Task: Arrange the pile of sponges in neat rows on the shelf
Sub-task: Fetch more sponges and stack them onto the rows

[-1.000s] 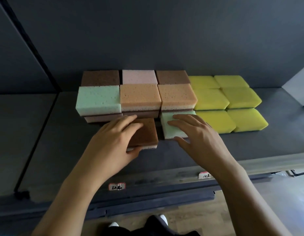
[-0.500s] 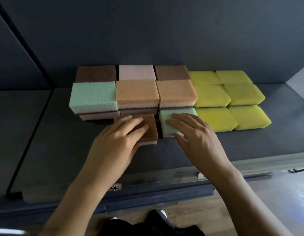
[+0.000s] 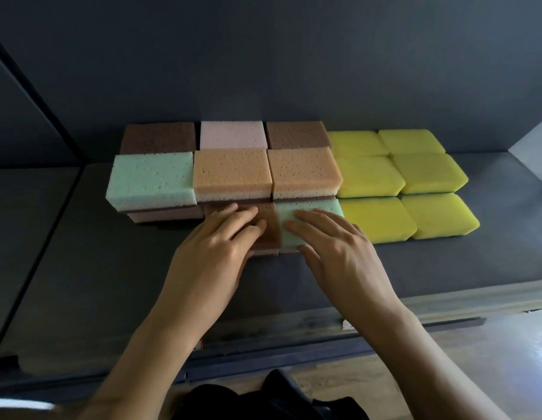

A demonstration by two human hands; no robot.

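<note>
- left hand (image 3: pixel 216 253) lies flat, fingers spread, on the brown sponge (image 3: pixel 268 227) at frame centre, likely pushing it into the row.
- right hand (image 3: pixel 339 253), fingers straight, presses the green sponge (image 3: pixel 309 213) beside it.

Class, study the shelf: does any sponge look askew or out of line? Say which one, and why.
The green top sponge at the left end appears to overhang the pinkish-brown sponge under it, leftward, so that stack does not look square. The yellow sponges lie evenly.
</note>
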